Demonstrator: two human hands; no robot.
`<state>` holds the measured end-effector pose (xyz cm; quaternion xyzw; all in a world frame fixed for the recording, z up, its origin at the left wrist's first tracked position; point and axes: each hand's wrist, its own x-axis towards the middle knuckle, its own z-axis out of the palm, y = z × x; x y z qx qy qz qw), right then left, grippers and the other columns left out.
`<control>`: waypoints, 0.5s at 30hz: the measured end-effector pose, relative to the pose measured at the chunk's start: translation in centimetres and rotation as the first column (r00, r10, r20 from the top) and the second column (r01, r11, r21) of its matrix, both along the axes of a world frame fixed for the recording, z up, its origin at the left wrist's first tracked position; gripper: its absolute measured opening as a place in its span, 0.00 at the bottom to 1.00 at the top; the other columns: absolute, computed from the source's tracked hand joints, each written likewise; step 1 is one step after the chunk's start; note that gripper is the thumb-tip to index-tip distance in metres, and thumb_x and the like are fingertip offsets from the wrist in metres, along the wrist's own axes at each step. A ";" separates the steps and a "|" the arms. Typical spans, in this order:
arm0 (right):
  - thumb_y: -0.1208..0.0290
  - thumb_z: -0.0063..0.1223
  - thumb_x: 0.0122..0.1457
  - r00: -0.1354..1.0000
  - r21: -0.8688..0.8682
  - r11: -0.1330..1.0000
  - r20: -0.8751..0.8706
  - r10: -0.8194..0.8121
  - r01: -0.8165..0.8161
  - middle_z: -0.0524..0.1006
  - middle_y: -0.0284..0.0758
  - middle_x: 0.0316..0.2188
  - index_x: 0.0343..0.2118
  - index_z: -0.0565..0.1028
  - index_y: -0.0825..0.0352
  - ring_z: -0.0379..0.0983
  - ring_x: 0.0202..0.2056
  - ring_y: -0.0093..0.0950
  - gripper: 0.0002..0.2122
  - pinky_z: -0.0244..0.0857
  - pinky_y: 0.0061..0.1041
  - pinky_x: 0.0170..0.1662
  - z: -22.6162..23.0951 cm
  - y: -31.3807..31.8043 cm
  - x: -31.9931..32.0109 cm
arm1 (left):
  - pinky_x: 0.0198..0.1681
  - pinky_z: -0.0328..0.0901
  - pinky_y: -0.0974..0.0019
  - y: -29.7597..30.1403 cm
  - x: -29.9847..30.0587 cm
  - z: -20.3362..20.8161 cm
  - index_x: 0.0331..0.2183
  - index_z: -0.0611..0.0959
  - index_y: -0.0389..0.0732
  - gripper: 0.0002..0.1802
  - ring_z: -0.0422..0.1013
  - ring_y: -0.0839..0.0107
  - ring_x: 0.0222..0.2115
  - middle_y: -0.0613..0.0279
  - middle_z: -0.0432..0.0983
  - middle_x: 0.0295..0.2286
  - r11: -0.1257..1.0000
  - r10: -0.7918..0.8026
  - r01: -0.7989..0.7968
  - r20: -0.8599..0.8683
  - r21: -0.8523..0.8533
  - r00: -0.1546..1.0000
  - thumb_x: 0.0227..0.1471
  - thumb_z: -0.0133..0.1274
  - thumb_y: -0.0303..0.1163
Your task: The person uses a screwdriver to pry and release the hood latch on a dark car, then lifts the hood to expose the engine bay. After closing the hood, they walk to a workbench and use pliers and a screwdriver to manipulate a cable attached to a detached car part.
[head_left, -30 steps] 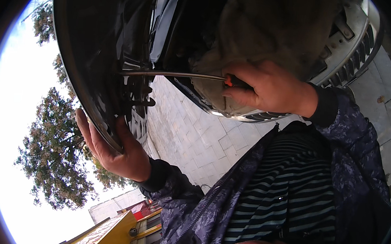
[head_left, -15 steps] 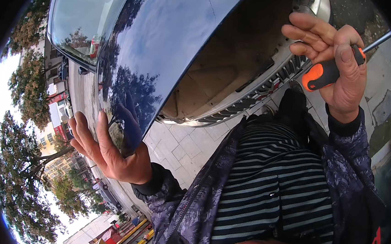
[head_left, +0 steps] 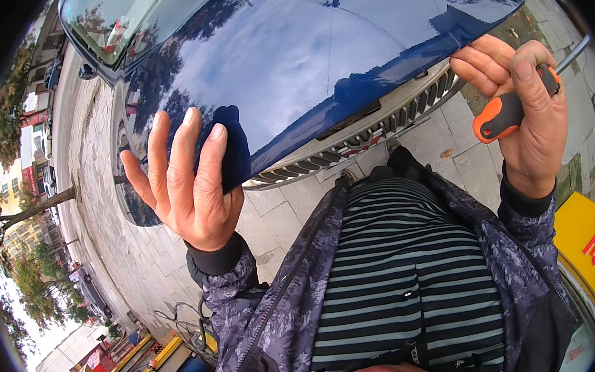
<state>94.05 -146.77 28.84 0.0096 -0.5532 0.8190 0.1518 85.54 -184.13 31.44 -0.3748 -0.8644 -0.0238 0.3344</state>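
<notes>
At the left, the windshield is cut by the dark rim of the view. The left hand is laid with spread fingers upon the front corner of the blue hood, grasping nothing that can be seen; half a second ago this corner was seen between its thumb and its fingers. Now the thumb cannot be clearly made out, and the palm is hidden. The hood has been lowered: the wide opening seen before is covered, and only a narrow pale strip is left visible above the grille. In the right hand, the orange-and-black screwdriver is kept gripped under the thumb, as before. The other fingers are now brought to the hood's edge; whether it is touched cannot be told. The handle is partly covered by the thumb, and the shaft's tip is hard to make out near the dark rim. At the far right, more of a yellow panel is shown than earlier.
</notes>
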 end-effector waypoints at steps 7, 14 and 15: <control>0.69 0.46 0.72 0.998 -0.036 0.999 0.053 -0.034 0.036 0.73 0.60 0.53 0.42 0.69 0.71 0.77 0.53 0.49 0.08 0.74 0.47 0.59 0.2 0.2 -0.2 | 0.44 0.69 0.62 -2.4 6.8 -9.5 0.36 0.84 0.47 0.09 0.75 0.70 0.34 0.69 0.81 0.36 0.849 -0.430 0.222 0.382 0.479 0.818 0.49 0.65 0.32; 0.71 0.53 0.69 0.994 -0.028 0.995 0.067 -0.090 0.092 0.79 0.51 0.44 0.40 0.73 0.68 0.82 0.47 0.44 0.06 0.78 0.39 0.53 0.0 -0.9 -0.3 | 0.53 0.71 0.58 0.3 1.7 -36.6 0.61 0.67 0.37 0.35 0.74 0.57 0.52 0.52 0.72 0.54 -0.039 -0.914 -0.999 0.405 -0.036 0.021 0.67 0.49 0.54; 0.71 0.54 0.69 0.994 -0.032 0.996 0.073 -0.084 0.087 0.79 0.51 0.43 0.40 0.73 0.69 0.82 0.47 0.44 0.06 0.78 0.39 0.53 0.0 -1.1 -0.3 | 0.53 0.71 0.56 -0.1 1.5 -38.7 0.63 0.65 0.38 0.36 0.73 0.56 0.54 0.50 0.69 0.57 -0.128 -0.949 -0.975 0.308 -0.181 0.067 0.67 0.48 0.55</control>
